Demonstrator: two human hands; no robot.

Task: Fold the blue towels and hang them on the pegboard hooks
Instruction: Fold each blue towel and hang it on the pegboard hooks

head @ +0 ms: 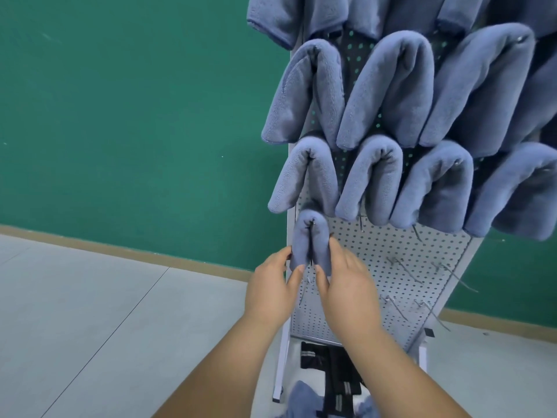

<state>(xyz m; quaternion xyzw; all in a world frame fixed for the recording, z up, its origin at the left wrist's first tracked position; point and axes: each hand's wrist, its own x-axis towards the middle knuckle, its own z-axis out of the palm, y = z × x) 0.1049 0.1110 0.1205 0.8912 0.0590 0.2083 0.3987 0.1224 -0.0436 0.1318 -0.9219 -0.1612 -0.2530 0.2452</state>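
Lower centre of frame: we seat a folded blue towel (310,241) over a hook (313,221) on the pegboard (391,245), left hand (271,286) and right hand (346,289) with fingers pinching its hanging ends. Next, likely: let go and fetch another from the pile (301,398) at the bottom edge.

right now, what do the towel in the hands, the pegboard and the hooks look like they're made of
Towel: soft blue fleece or microfibre, it seems; matte, fuzzy nap, plump rounded fold.
Pegboard: likely sheet metal painted white; thin, flat, with even rows of punched holes.
Hooks: probably bare steel wire; thin, grey, slightly shiny.
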